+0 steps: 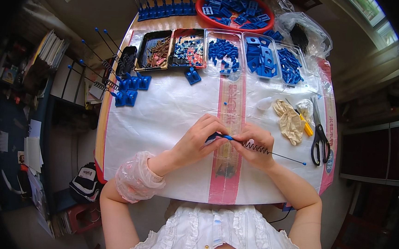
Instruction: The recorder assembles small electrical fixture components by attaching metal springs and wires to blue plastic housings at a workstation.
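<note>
Spring rod (271, 152) lies left-right: left hand (197, 140) pinches its blue end, right hand (256, 144) probably grips the coil.

A row of trays (223, 50) lies at the desk's (163, 112) far side, a round bowl (235, 9) behind it. Scissors (320, 133) lie to the right, finished pieces (128, 89) to the left.
</note>
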Action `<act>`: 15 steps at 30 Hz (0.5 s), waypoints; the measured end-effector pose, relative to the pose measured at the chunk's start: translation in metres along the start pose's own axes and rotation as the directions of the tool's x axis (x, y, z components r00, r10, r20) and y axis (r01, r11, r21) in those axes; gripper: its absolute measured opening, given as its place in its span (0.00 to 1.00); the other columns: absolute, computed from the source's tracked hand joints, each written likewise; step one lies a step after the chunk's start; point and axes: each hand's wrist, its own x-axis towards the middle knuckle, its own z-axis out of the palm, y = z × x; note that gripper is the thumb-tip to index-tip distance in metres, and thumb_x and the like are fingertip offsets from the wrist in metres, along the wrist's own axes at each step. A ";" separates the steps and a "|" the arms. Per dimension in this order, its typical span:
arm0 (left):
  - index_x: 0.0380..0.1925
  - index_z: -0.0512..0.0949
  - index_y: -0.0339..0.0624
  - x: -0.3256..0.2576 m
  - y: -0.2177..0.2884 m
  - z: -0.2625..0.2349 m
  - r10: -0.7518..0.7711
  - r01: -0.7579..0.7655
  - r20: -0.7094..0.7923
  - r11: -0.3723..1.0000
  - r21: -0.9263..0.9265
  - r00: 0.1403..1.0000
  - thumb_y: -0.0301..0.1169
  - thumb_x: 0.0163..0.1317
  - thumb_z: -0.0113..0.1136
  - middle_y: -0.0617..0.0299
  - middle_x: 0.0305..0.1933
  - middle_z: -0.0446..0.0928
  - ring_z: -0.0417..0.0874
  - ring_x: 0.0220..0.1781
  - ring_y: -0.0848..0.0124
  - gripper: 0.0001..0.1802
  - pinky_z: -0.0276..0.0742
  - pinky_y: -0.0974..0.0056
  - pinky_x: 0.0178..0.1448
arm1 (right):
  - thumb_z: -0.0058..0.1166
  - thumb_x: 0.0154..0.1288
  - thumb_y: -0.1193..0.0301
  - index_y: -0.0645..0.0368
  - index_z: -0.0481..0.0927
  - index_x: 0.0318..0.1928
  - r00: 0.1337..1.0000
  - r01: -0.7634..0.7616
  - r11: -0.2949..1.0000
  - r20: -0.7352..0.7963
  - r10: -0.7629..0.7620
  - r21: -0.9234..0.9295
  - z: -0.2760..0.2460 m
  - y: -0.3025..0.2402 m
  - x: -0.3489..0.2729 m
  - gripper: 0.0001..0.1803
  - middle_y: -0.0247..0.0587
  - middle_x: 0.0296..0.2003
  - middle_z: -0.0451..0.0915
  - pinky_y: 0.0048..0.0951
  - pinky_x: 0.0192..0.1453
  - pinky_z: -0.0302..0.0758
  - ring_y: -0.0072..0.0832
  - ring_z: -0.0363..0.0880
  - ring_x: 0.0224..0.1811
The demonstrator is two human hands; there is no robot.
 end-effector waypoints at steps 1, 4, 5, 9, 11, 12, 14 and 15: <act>0.40 0.80 0.37 -0.001 -0.001 0.000 0.005 -0.005 0.007 1.000 -0.006 1.000 0.22 0.57 0.69 0.56 0.42 0.79 0.79 0.48 0.58 0.11 0.76 0.59 0.52 | 0.70 0.50 0.85 0.62 0.85 0.34 0.999 0.050 0.999 -0.001 -0.050 -0.023 0.001 0.000 0.001 0.10 0.39 0.27 0.82 0.26 0.31 0.71 0.26 0.78 0.27; 0.42 0.80 0.37 -0.001 -0.003 -0.002 0.012 -0.011 0.024 1.000 -0.021 1.000 0.21 0.57 0.69 0.56 0.44 0.80 0.79 0.51 0.58 0.12 0.76 0.59 0.54 | 0.70 0.49 0.86 0.61 0.85 0.34 0.997 0.079 0.996 0.012 -0.079 -0.043 0.000 -0.003 0.002 0.12 0.41 0.27 0.83 0.29 0.31 0.73 0.31 0.79 0.27; 0.42 0.80 0.37 -0.002 -0.004 -0.002 0.012 -0.011 0.029 1.000 -0.025 1.000 0.21 0.57 0.69 0.56 0.44 0.80 0.79 0.51 0.58 0.13 0.77 0.59 0.55 | 0.70 0.49 0.86 0.61 0.85 0.34 0.997 0.069 0.997 0.019 -0.069 -0.042 0.000 -0.004 0.002 0.12 0.41 0.27 0.83 0.30 0.32 0.73 0.32 0.79 0.27; 0.42 0.82 0.39 -0.001 -0.004 -0.001 0.022 -0.021 0.017 0.999 -0.027 1.000 0.22 0.55 0.70 0.58 0.44 0.81 0.80 0.50 0.59 0.13 0.77 0.59 0.54 | 0.70 0.48 0.86 0.61 0.85 0.35 0.994 0.110 0.992 0.030 -0.108 -0.064 0.000 -0.004 0.003 0.13 0.40 0.27 0.83 0.29 0.31 0.73 0.31 0.79 0.27; 0.41 0.83 0.40 0.000 -0.004 -0.002 0.045 -0.044 0.010 0.999 -0.019 0.999 0.22 0.53 0.72 0.59 0.43 0.81 0.80 0.50 0.60 0.13 0.78 0.59 0.53 | 0.69 0.48 0.86 0.61 0.85 0.35 0.995 0.094 0.994 0.035 -0.092 -0.059 0.000 -0.004 0.002 0.13 0.40 0.26 0.83 0.29 0.31 0.72 0.30 0.79 0.27; 0.40 0.84 0.41 0.000 -0.003 -0.003 0.046 -0.045 0.007 0.999 -0.018 0.999 0.22 0.53 0.71 0.60 0.43 0.81 0.79 0.49 0.60 0.13 0.78 0.59 0.52 | 0.69 0.48 0.86 0.61 0.85 0.35 0.995 0.094 0.994 0.032 -0.092 -0.051 0.000 -0.004 0.001 0.13 0.40 0.26 0.83 0.29 0.31 0.72 0.30 0.79 0.27; 0.39 0.84 0.42 0.000 -0.003 -0.003 0.047 -0.047 0.001 0.999 -0.015 0.999 0.23 0.54 0.71 0.61 0.42 0.80 0.79 0.49 0.60 0.12 0.77 0.59 0.51 | 0.69 0.48 0.87 0.61 0.85 0.35 0.995 0.093 0.995 0.025 -0.092 -0.034 0.001 -0.002 0.001 0.13 0.40 0.26 0.83 0.29 0.30 0.72 0.31 0.78 0.27; 0.39 0.84 0.43 0.000 -0.003 -0.003 0.044 -0.044 0.001 0.999 -0.015 0.999 0.23 0.54 0.71 0.61 0.42 0.80 0.79 0.49 0.60 0.12 0.78 0.59 0.51 | 0.69 0.49 0.86 0.61 0.85 0.35 0.996 0.085 0.996 0.027 -0.085 -0.030 0.001 -0.002 0.001 0.12 0.40 0.26 0.83 0.29 0.30 0.72 0.30 0.78 0.27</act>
